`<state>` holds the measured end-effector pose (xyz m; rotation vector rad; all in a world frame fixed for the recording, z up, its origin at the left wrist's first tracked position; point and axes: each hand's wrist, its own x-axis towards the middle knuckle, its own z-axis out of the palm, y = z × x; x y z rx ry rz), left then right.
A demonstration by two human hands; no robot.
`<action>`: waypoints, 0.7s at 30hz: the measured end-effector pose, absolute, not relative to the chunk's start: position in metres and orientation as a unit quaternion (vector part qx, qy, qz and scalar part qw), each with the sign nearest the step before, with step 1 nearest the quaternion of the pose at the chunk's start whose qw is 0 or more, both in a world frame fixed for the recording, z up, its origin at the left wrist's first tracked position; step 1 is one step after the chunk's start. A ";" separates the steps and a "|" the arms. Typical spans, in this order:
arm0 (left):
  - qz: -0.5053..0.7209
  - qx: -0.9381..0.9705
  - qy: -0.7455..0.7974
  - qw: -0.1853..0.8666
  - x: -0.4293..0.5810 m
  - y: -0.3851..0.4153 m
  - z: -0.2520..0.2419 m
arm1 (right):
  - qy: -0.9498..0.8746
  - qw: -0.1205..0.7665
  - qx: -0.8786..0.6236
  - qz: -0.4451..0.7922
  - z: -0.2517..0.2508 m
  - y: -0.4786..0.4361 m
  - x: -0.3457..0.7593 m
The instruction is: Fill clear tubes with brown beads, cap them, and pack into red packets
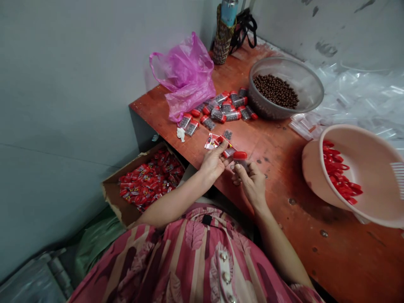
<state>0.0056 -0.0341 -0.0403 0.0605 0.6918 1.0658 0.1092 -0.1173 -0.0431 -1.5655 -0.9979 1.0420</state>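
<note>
My right hand [249,179] is closed round a small clear vial with a red cap [240,156], held upright just above the red-brown table [315,235]. My left hand [214,162] pinches a small printed red-and-clear packet [227,150] right beside the vial. Two more flat packets [212,141] lie on the table just beyond my left fingers. A heap of filled red-capped vials [225,107] lies further back.
A grey bowl of dark brown beads [285,86] stands at the back. A pink basin of red caps [360,172] sits at the right. A pink plastic bag [186,75] lies at the back left. A cardboard box of red packets [148,179] sits below the table's left edge.
</note>
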 end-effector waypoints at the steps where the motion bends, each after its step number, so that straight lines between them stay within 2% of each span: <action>1: 0.501 0.028 0.320 0.803 0.005 -0.034 -0.041 | -0.411 0.489 -0.641 0.425 -0.044 -0.118 0.109; 15: 0.491 -0.015 0.338 0.803 0.010 -0.038 -0.036 | -0.415 0.494 -0.646 0.407 -0.051 -0.120 0.108; 21: 0.474 0.071 0.315 0.819 0.008 -0.040 -0.039 | -0.398 0.501 -0.619 0.455 -0.047 -0.119 0.106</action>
